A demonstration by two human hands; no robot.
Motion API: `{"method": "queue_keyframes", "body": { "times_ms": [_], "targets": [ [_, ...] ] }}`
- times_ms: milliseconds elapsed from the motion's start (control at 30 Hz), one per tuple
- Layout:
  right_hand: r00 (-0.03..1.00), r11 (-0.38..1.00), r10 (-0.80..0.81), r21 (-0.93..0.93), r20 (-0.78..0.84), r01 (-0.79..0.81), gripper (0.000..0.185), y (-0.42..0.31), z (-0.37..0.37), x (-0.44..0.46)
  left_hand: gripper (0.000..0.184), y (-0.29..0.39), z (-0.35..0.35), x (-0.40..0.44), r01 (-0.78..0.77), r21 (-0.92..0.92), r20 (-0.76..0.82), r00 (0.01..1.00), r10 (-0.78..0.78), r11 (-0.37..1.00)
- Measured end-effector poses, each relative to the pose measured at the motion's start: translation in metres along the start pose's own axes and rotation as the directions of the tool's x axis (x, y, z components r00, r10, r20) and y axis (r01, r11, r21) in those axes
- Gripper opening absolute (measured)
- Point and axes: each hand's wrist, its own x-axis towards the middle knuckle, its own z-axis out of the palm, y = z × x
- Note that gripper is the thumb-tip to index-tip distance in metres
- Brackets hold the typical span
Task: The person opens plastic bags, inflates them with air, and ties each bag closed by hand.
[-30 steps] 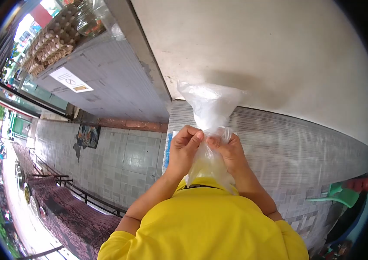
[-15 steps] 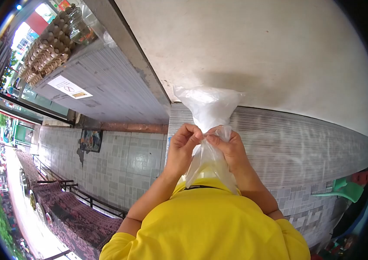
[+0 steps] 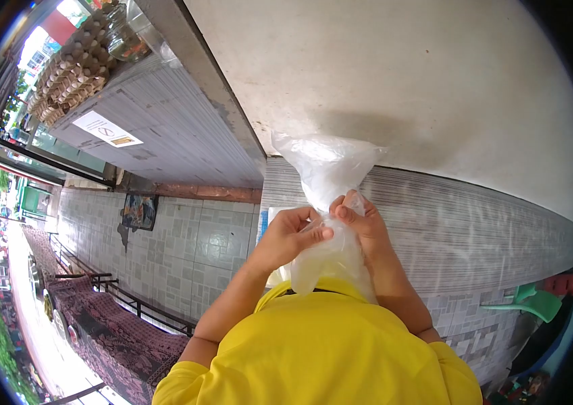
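Note:
A clear plastic bag [image 3: 330,165] flares out at its far end, and whitish stuff shows through it; I cannot make out what it is. Its gathered middle lies between my two hands, and the near part hangs loose in front of the yellow shirt. My left hand [image 3: 290,237] pinches the film at the gathered part, thumb stretched across it. Close beside it, my right hand [image 3: 364,219] has its fingers curled round the twisted plastic. A white and blue item [image 3: 264,226] peeks out behind my left wrist, mostly hidden.
A grey wood-patterned bench top [image 3: 462,229] runs along the wall. To the left, stacked egg trays [image 3: 73,77] and a glass jar [image 3: 126,40] sit on a counter [image 3: 165,115]. A green plastic chair [image 3: 536,304] stands at right, and a patterned cloth [image 3: 111,331] covers something at lower left.
My left hand has turned, its thumb now lying across the plastic. My right hand has shifted slightly right, fingers more curled. The loose part of the bag has changed shape.

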Motion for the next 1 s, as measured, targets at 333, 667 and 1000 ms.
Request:
{"method": "queue_keyframes", "body": {
  "times_ms": [333, 667, 1000],
  "targets": [
    [0.998, 0.965, 0.061, -0.256, -0.024, -0.065, 0.020, -0.024, -0.008, -0.011, 0.017, 0.021, -0.024, 0.000, -0.128, -0.235, -0.117, 0.988, 0.103, 0.964],
    [0.982, 0.981, -0.090, -0.185, -0.166, 0.058, 0.011, -0.038, -0.009, -0.005, 0.015, 0.032, -0.026, 0.003, -0.257, 0.533, -0.066, 0.937, 0.342, 0.806],
    [0.991, 0.921, -0.132, -0.371, -0.001, 0.122, 0.008, -0.028, 0.008, -0.009, 0.011, 0.020, 0.013, 0.012, -0.279, 0.377, -0.149, 0.923, 0.355, 0.883]
  ]
}}
